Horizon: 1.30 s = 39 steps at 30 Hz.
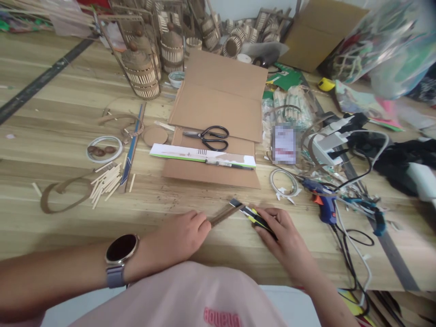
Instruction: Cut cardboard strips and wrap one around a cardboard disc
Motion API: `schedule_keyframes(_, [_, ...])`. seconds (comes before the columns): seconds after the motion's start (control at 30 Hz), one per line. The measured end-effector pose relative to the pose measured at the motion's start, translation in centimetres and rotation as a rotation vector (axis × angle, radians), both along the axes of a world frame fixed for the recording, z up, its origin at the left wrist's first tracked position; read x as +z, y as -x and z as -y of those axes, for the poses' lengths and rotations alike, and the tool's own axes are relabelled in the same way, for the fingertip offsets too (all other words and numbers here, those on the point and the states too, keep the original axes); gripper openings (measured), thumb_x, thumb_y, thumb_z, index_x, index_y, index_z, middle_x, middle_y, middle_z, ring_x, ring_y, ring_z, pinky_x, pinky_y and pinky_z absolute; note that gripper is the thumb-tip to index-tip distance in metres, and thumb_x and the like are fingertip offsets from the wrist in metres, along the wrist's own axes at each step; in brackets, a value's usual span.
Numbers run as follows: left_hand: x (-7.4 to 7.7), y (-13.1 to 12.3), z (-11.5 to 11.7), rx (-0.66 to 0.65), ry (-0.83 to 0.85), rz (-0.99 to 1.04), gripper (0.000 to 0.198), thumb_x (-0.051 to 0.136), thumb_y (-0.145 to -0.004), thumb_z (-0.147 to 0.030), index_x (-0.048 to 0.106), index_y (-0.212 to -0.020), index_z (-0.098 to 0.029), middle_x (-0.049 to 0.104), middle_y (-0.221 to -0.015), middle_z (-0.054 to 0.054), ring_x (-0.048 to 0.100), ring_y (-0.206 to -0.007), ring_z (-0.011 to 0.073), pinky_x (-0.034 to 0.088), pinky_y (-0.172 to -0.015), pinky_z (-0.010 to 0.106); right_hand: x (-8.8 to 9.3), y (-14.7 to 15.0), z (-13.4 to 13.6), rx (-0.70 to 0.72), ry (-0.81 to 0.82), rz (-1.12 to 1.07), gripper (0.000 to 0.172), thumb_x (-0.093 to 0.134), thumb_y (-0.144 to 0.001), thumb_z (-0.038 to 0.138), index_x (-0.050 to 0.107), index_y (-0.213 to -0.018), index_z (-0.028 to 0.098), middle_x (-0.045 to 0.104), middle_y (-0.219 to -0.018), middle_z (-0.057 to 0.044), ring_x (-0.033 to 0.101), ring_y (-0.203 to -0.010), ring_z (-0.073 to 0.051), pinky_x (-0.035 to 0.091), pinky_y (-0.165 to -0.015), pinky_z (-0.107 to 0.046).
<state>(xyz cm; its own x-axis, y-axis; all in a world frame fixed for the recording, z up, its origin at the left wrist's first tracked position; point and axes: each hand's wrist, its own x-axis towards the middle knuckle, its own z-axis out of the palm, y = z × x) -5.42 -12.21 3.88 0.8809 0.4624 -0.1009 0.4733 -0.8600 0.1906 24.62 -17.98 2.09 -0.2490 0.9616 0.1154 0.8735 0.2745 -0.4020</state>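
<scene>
My left hand is closed around one end of a thin brown strip, low over the front of the wooden table. In my right hand is a yellow and black utility knife, gripped by its handle. Its extended blade points up and left and meets the strip's far end; whether it cuts in, I cannot tell. Beyond my hands lie cardboard sheets, black-handled scissors, a white ruler-like strip with a green edge and a pen.
Pale short sticks, a curled brown strip and a white tape ring lie left. To the right are a blue glue gun, cables, another tape roll and pliers. Small slatted lanterns stand behind.
</scene>
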Motion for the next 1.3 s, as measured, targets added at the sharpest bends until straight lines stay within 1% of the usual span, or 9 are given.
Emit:
schedule_keyframes(0.17, [1.2, 0.9, 0.4, 0.021, -0.154, 0.179, 0.027, 0.032, -0.096, -0.010, 0.056, -0.108, -0.015, 0.065, -0.101, 0.010, 0.060, -0.076, 0.0216, 0.047, -0.060, 0.030, 0.3, 0.3, 0.9, -0.107, -0.169, -0.005, 0.040, 0.053, -0.096, 0.034, 0.047, -0.136, 0.028, 0.056, -0.106, -0.009, 0.060, -0.096, -0.023, 0.055, -0.079, -0.037])
schedule_keyframes(0.33, [2.3, 1.6, 0.2, -0.005, -0.160, 0.221, 0.032, 0.027, -0.099, -0.012, 0.055, -0.114, -0.017, 0.067, -0.106, 0.010, 0.062, -0.078, 0.0203, 0.049, -0.063, 0.029, 0.8, 0.8, 0.9, -0.126, -0.330, -0.012, 0.041, 0.055, -0.095, 0.032, 0.046, -0.134, 0.028, 0.056, -0.102, -0.007, 0.059, -0.093, -0.023, 0.055, -0.075, -0.038])
schedule_keyframes(0.43, [2.2, 1.7, 0.2, 0.016, -0.068, 0.232, 0.033, 0.027, -0.099, -0.012, 0.055, -0.116, -0.018, 0.067, -0.109, 0.009, 0.063, -0.083, 0.0208, 0.050, -0.067, 0.030, 0.9, 0.8, 0.8, -0.138, -0.340, -0.005, 0.040, 0.056, -0.095, 0.032, 0.047, -0.133, 0.027, 0.057, -0.100, -0.007, 0.059, -0.093, -0.024, 0.055, -0.074, -0.039])
schedule_keyframes(0.6, [2.1, 1.8, 0.2, 0.167, 0.205, 0.255, 0.031, 0.031, -0.099, -0.019, 0.056, -0.117, -0.020, 0.068, -0.111, 0.007, 0.065, -0.089, 0.0204, 0.050, -0.073, 0.029, 0.8, 0.7, 0.9, -0.155, -0.352, -0.013, 0.039, 0.056, -0.095, 0.035, 0.047, -0.132, 0.027, 0.059, -0.100, -0.008, 0.059, -0.095, -0.025, 0.055, -0.074, -0.039])
schedule_keyframes(0.77, [2.7, 1.6, 0.0, 0.220, 0.293, 0.269, 0.031, 0.030, -0.101, -0.022, 0.060, -0.110, -0.021, 0.069, -0.106, 0.003, 0.066, -0.084, 0.0173, 0.049, -0.072, 0.027, 0.9, 0.5, 1.0, -0.167, -0.328, -0.038, 0.037, 0.055, -0.094, 0.036, 0.048, -0.130, 0.026, 0.060, -0.101, -0.008, 0.059, -0.096, -0.026, 0.054, -0.075, -0.041])
schedule_keyframes(0.97, [2.3, 1.9, 0.3, 0.115, 0.081, 0.365, 0.026, 0.033, -0.102, -0.018, 0.057, -0.112, -0.019, 0.066, -0.111, 0.005, 0.065, -0.087, 0.0155, 0.049, -0.076, 0.024, 1.1, 0.4, 1.2, -0.150, -0.275, -0.089, 0.036, 0.056, -0.093, 0.031, 0.050, -0.128, 0.027, 0.061, -0.100, -0.009, 0.059, -0.095, -0.027, 0.053, -0.076, -0.043])
schedule_keyframes(1.13, [1.9, 2.1, 0.5, 0.099, -0.032, 0.424, 0.023, 0.038, -0.099, -0.013, 0.057, -0.113, -0.015, 0.065, -0.108, 0.008, 0.065, -0.086, 0.0165, 0.050, -0.072, 0.025, 1.2, 0.4, 1.2, -0.139, -0.260, -0.128, 0.036, 0.056, -0.092, 0.030, 0.051, -0.127, 0.028, 0.061, -0.099, -0.008, 0.060, -0.095, -0.027, 0.052, -0.076, -0.043])
schedule_keyframes(1.2, [2.2, 2.1, 0.4, 0.102, 0.024, 0.410, 0.027, 0.035, -0.099, -0.015, 0.057, -0.114, -0.017, 0.066, -0.108, 0.008, 0.066, -0.082, 0.0161, 0.050, -0.069, 0.025, 1.3, 0.6, 1.3, -0.134, -0.277, -0.130, 0.036, 0.056, -0.093, 0.029, 0.050, -0.128, 0.028, 0.060, -0.099, -0.008, 0.059, -0.094, -0.026, 0.052, -0.076, -0.042])
schedule_keyframes(1.3, [3.2, 1.7, 0.2, 0.223, 0.281, 0.340, 0.030, 0.033, -0.101, -0.025, 0.059, -0.116, -0.022, 0.069, -0.102, 0.004, 0.066, -0.077, 0.0147, 0.048, -0.064, 0.023, 1.4, 0.8, 1.3, -0.135, -0.301, -0.124, 0.036, 0.055, -0.094, 0.029, 0.048, -0.128, 0.028, 0.058, -0.099, -0.008, 0.058, -0.092, -0.025, 0.052, -0.073, -0.040])
